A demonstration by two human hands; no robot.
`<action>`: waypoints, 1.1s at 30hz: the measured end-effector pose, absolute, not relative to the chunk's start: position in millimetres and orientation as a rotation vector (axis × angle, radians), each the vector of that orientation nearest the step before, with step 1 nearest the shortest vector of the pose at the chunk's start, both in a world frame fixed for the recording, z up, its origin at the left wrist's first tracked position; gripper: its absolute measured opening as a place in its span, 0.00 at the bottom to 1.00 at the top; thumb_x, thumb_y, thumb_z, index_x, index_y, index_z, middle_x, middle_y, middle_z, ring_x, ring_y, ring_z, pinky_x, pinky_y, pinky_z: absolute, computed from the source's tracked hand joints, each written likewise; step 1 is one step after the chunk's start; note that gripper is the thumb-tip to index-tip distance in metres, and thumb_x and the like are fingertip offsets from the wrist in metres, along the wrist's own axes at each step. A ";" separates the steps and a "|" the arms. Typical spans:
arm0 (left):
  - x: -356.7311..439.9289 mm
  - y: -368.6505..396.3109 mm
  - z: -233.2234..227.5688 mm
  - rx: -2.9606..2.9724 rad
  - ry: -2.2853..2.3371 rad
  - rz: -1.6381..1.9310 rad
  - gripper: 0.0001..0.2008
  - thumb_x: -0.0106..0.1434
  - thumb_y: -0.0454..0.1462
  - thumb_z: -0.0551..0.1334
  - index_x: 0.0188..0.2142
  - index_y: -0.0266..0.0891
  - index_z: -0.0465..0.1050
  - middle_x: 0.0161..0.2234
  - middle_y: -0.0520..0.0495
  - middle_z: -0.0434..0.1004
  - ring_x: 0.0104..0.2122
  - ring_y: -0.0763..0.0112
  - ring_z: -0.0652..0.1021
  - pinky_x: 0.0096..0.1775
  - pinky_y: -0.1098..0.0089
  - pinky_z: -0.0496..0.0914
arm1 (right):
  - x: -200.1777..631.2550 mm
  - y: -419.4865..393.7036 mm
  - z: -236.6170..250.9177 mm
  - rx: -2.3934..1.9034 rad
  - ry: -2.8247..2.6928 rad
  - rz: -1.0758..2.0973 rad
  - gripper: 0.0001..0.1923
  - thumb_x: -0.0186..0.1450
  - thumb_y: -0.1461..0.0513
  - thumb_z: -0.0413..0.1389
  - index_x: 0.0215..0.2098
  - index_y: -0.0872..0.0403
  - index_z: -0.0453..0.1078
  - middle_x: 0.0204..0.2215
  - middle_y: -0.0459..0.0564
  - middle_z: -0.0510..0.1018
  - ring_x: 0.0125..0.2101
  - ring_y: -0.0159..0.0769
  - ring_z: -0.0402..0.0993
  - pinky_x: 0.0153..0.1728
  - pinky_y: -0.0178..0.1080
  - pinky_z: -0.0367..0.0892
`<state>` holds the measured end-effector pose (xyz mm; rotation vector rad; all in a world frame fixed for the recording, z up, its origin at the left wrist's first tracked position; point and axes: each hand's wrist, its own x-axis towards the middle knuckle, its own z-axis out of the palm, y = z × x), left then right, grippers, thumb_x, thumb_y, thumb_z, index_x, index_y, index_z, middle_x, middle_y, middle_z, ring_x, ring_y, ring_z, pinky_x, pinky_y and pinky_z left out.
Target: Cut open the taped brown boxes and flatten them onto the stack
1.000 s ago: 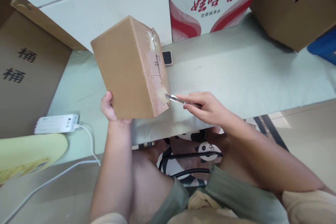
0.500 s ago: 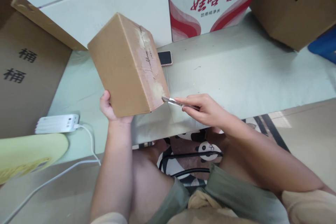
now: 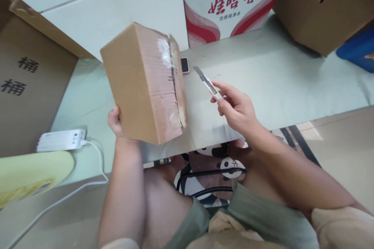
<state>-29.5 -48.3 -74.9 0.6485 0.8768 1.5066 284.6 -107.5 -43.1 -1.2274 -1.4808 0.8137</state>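
A brown cardboard box (image 3: 125,89) is held tilted up by my left hand (image 3: 115,122), whose thumb presses its left side while the other fingers are hidden beneath it. The taped side of the box faces right, and a dark slit runs along its seam, with the flap edge slightly lifted. To the right of the box, my right hand (image 3: 238,107) grips a utility knife (image 3: 210,87). Its blade is out, points up and left, and stands apart from the box.
A phone (image 3: 185,65) lies behind the box on the pale-covered table (image 3: 280,85). At the back stand a white and red carton (image 3: 233,11) and an open brown box (image 3: 315,23). To the left are a white power bank (image 3: 61,140) with a cable and a yellow object (image 3: 35,171).
The knife has come away from the box's lower corner and now points upward, farther right. The box has turned and dropped a little, showing more of its taped side and a parted seam.
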 end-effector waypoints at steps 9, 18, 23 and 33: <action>-27.2 -50.4 -78.7 0.713 0.887 1.447 0.21 0.49 0.46 0.71 0.41 0.41 0.83 0.35 0.47 0.87 0.34 0.62 0.84 0.35 0.66 0.79 | 286.9 -108.7 -42.6 -1.247 -1.494 0.794 0.23 0.71 0.59 0.53 0.62 0.52 0.72 0.39 0.51 0.82 0.20 0.28 0.64 0.22 0.37 0.66; -9.6 -47.5 -69.3 0.729 0.872 1.622 0.18 0.54 0.50 0.69 0.39 0.43 0.82 0.39 0.51 0.87 0.45 0.61 0.84 0.48 0.66 0.78 | 290.9 -101.4 -49.2 -1.303 -1.349 0.818 0.18 0.71 0.61 0.53 0.58 0.49 0.66 0.37 0.47 0.77 0.26 0.30 0.71 0.28 0.37 0.71; -4.9 -43.1 -63.3 0.740 0.751 1.629 0.21 0.57 0.49 0.68 0.48 0.44 0.81 0.44 0.52 0.87 0.59 0.58 0.78 0.59 0.62 0.74 | 298.5 -95.0 -56.5 -1.421 -1.343 0.736 0.05 0.67 0.63 0.53 0.42 0.49 0.66 0.27 0.42 0.68 0.24 0.30 0.63 0.26 0.36 0.63; -0.9 -44.5 -51.4 0.686 0.649 1.634 0.16 0.61 0.43 0.63 0.47 0.42 0.81 0.39 0.56 0.87 0.47 0.67 0.83 0.49 0.70 0.78 | 376.7 -78.3 -50.2 -1.534 -1.317 0.417 0.19 0.75 0.51 0.50 0.27 0.49 0.61 0.24 0.44 0.64 0.26 0.35 0.68 0.33 0.40 0.69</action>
